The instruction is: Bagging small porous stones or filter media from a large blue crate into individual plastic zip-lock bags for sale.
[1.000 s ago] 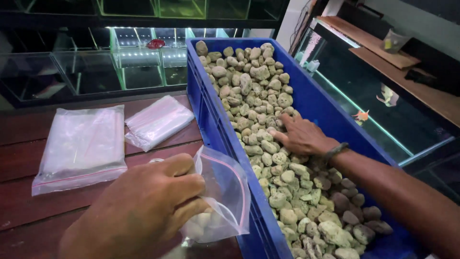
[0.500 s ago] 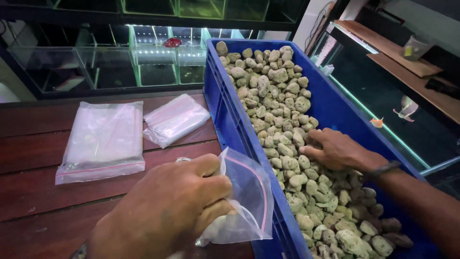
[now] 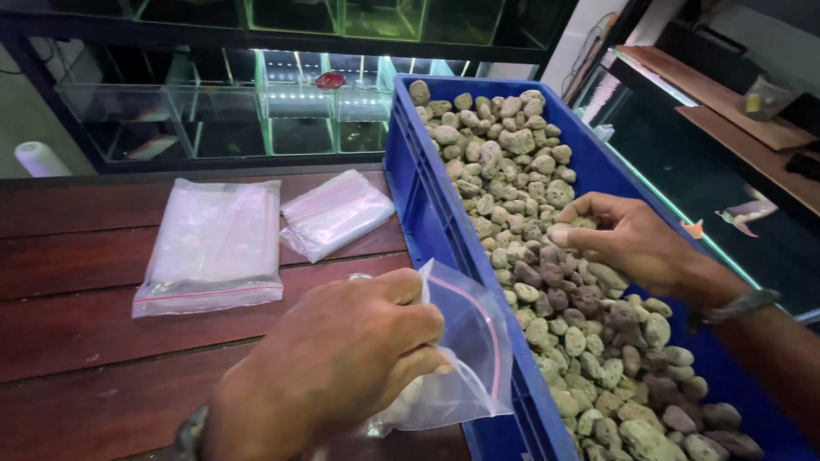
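Observation:
My left hand (image 3: 342,358) grips the mouth of a small clear zip bag (image 3: 465,350) beside the left wall of a blue plastic crate (image 3: 423,213). A few pale stones show inside the bag's bottom. The crate is filled with several beige and grey-brown porous stones (image 3: 504,162). My right hand (image 3: 628,243) rests over the stones in the middle of the crate, its fingers curled around a few of them. A dark band sits on that wrist.
Two stacks of flat clear zip bags lie on the dark red wooden table (image 3: 77,341): a larger stack (image 3: 213,243) and a smaller one (image 3: 336,213). Glass aquarium tanks (image 3: 213,111) stand behind the table. Another tank with fish (image 3: 752,209) is to the right of the crate.
My right hand has lifted slightly and closed its fingers on stones. The bag in my left hand stays beside the crate wall. The view has shifted a little.

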